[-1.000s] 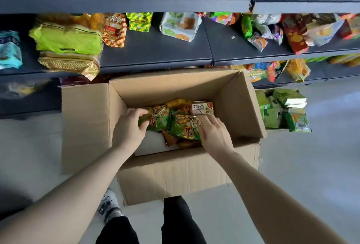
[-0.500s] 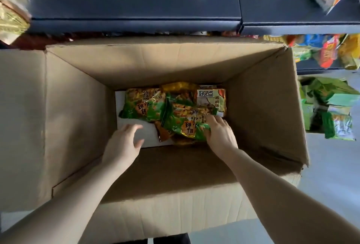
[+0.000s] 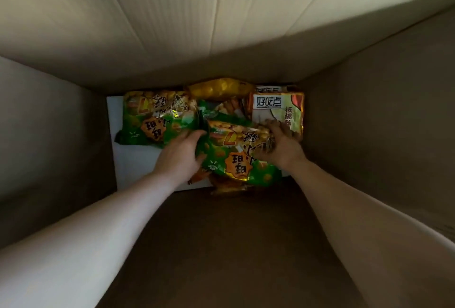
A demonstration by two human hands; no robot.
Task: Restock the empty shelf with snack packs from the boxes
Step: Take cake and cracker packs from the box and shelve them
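Deep inside the cardboard box (image 3: 221, 24) lie several snack packs. A green pack with an orange badge (image 3: 236, 157) lies nearest, and both hands are on it. My left hand (image 3: 181, 157) grips its left edge with curled fingers. My right hand (image 3: 280, 145) grips its upper right corner, fingers curled over the foil. A second green pack (image 3: 157, 118) lies at the left, a yellow pack (image 3: 221, 89) at the back, and a white and orange pack (image 3: 278, 108) at the right. The shelf is out of view.
The box walls fill the whole view: the far wall at the top, dim side walls (image 3: 49, 135) left and right, the near wall below my forearms. A white sheet (image 3: 133, 162) lines the box floor under the packs.
The camera has dropped far into the box, so the shelves and floor are gone from view. My left hand moved right onto the nearest green pack; my right hand stayed on it.
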